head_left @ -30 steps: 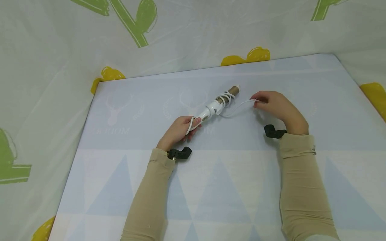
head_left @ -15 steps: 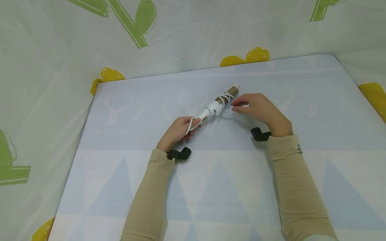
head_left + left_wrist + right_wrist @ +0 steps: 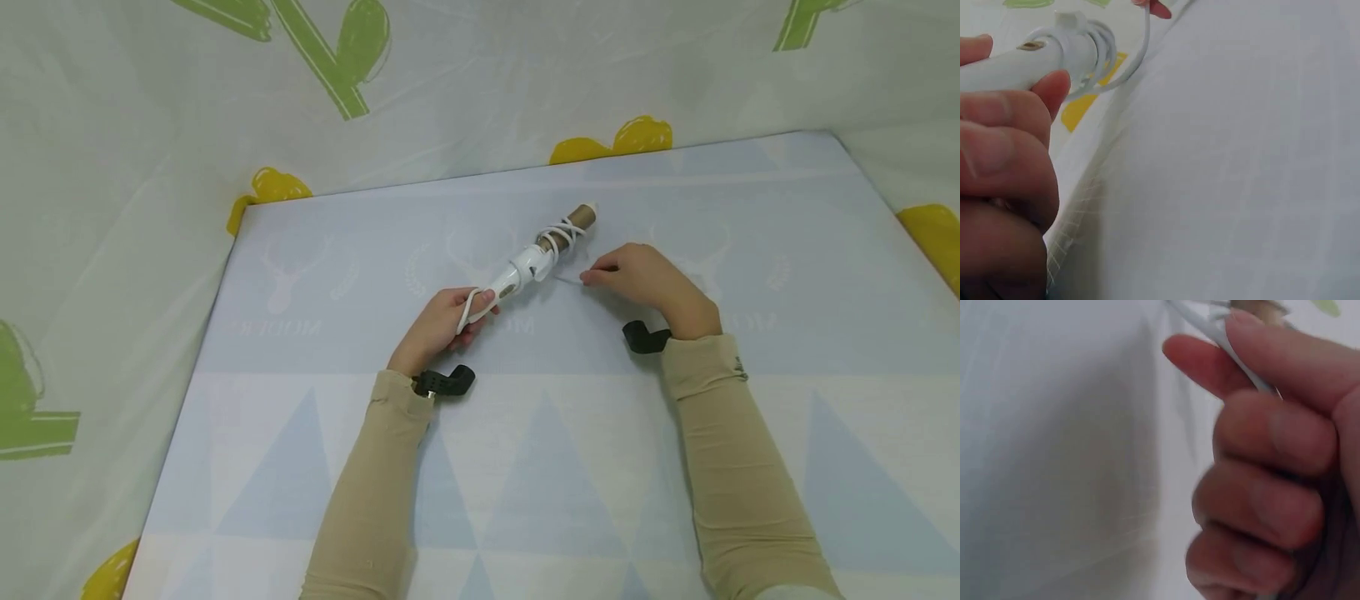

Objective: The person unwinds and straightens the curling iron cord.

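Head view: the wand [image 3: 525, 265] lies diag over the far half of the worktop [image 3: 555, 350], btwn the two hands; long axis runs near-left to far-right, brown barrel & pale tip pointing far-right, handle end near-left; can't tell if it touches the cloth below. Handle glossy white, smooth, tapered; barrel a plain brown cylinder w/ thin white cord [image 3: 561, 231] wound round it in loose loops, plus one more loop by the left hand [image 3: 442, 325]. That hand grips the handle, thumb on top, arm reaching in from the near edge. Right hand [image 3: 633, 273] is right of the wand, wrist bent left, thumb & fingers pinching a cord strand. Beige sleeves [image 3: 367, 492], black wrist mounts [image 3: 446, 381]; pale blue/white cloth w/ triangles & faint deer prints, backdrop [image 3: 480, 92] pale w/ green & yellow shapes

Left wrist view: handle points right & far, sm brownish oval on its side, cord loops bunched past it; left fingers [image 3: 997, 150] curled round handle, close up & a bit blurred; one strand curves off to the right fingertips

Right wrist view: strand passes btwn thumb & index, pinched; other fingers [image 3: 1254, 500] curled into palm; barrel just beyond, blurred
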A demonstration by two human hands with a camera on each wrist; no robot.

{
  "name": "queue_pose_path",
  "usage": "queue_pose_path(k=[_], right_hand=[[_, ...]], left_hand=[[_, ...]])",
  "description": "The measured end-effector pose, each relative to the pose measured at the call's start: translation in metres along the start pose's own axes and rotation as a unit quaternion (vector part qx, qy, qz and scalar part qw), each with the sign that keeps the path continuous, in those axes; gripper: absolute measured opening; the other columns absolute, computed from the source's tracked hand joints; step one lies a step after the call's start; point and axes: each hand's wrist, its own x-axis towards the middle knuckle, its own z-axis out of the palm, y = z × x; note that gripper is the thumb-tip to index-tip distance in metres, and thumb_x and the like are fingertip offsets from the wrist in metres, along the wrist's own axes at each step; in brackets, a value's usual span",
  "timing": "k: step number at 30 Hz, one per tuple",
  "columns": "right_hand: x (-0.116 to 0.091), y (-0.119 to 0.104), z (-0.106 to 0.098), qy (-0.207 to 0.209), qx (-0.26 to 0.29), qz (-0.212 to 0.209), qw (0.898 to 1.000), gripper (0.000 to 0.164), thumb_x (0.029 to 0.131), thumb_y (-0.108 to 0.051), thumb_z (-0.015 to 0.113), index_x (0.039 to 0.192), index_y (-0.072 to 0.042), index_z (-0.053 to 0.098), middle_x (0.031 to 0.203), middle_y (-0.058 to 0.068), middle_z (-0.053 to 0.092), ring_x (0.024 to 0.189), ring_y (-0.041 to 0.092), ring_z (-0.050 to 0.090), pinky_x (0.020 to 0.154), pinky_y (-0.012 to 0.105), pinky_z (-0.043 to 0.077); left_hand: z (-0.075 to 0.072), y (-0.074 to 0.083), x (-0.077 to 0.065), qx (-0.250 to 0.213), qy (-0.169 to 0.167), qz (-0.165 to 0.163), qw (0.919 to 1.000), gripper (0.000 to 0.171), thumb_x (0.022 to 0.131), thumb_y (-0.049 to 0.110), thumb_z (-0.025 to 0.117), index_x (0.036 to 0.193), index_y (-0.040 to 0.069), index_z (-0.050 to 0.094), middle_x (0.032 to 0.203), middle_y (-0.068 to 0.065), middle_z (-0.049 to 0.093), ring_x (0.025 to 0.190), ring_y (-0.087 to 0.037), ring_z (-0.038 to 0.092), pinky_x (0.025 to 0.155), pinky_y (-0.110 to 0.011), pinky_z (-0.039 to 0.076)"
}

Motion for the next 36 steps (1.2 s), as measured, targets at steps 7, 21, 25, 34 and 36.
queue_pose_path(k=[7,21,25,34,36], right_hand=[[-0.001,0.013,-0.001,0.013,0.025,0.046,0.999,0.035,0.094,-0.034,0.044,0.103,-0.012,0.070,0.117,0.011,0.059,0.097,0.025,0.047,0.086,0.042,0.038],[-0.003,0.025,-0.003,0.069,0.033,0.051,0.996,0.035,0.091,-0.033,0.056,0.111,-0.006,0.066,0.089,0.011,0.066,0.086,0.025,0.053,0.077,0.039,0.041],[-0.006,0.027,-0.004,0.095,0.029,0.057,0.993,0.028,0.091,-0.029,0.056,0.102,-0.006,0.068,0.073,0.007,0.063,0.081,0.026,0.051,0.070,0.036,0.038],[-0.008,0.034,-0.003,0.163,0.023,0.045,0.985,0.022,0.094,-0.022,0.051,0.089,-0.004,0.064,0.080,0.014,0.064,0.077,0.030,0.051,0.069,0.040,0.037],[-0.007,0.035,-0.003,0.169,0.030,0.044,0.984,0.024,0.095,-0.020,0.048,0.102,-0.004,0.063,0.090,0.017,0.065,0.084,0.031,0.053,0.073,0.044,0.039]], left_hand=[[-0.002,-0.002,0.001,-0.025,-0.009,0.014,0.9996,0.052,0.082,0.059,0.056,0.099,0.011,0.065,0.060,-0.003,0.042,0.044,-0.013,0.036,0.038,-0.025,0.028],[-0.008,-0.007,-0.001,0.010,-0.029,0.039,0.9988,0.041,0.085,0.050,0.058,0.095,0.012,0.069,0.059,-0.003,0.044,0.043,-0.013,0.033,0.038,-0.024,0.025],[-0.009,-0.006,-0.003,0.030,-0.033,0.049,0.9978,0.037,0.086,0.048,0.058,0.093,0.014,0.070,0.058,-0.003,0.044,0.044,-0.013,0.034,0.038,-0.025,0.024],[-0.007,-0.003,-0.003,0.078,-0.040,0.050,0.9949,0.037,0.085,0.051,0.058,0.091,0.017,0.071,0.056,-0.003,0.047,0.044,-0.014,0.036,0.037,-0.025,0.027],[-0.007,-0.003,-0.002,0.082,-0.041,0.046,0.9947,0.036,0.086,0.049,0.058,0.091,0.016,0.071,0.054,-0.003,0.046,0.044,-0.014,0.037,0.037,-0.026,0.027]])
